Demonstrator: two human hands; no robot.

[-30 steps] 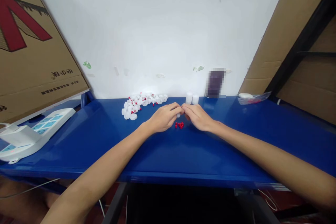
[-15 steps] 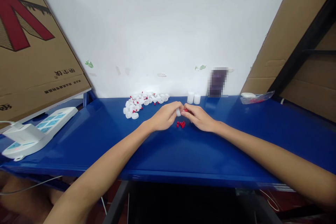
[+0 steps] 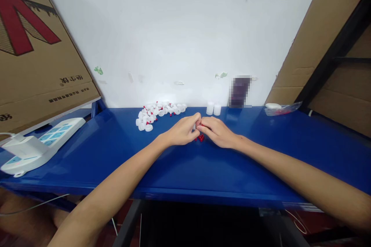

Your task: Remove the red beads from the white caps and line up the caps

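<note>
My left hand [image 3: 183,130] and my right hand [image 3: 216,130] meet fingertip to fingertip over the middle of the blue table [image 3: 185,170]. Both are closed in a pinch. The left one holds a small white cap, mostly hidden by the fingers. A small red piece shows at the right fingertips. Several loose red pieces [image 3: 201,137] lie on the table just below the fingers. A pile of white caps with red inserts [image 3: 156,114] sits to the far left of my hands, near the wall.
Two white cylinders [image 3: 213,108] stand at the wall behind my hands. A white power strip [image 3: 37,142] lies at the left edge. A clear bag with a white lid [image 3: 279,107] rests at the far right. Cardboard leans on both sides.
My hands have pressed closer together, and the white cap that showed between them half a second ago is now mostly covered by the fingers.
</note>
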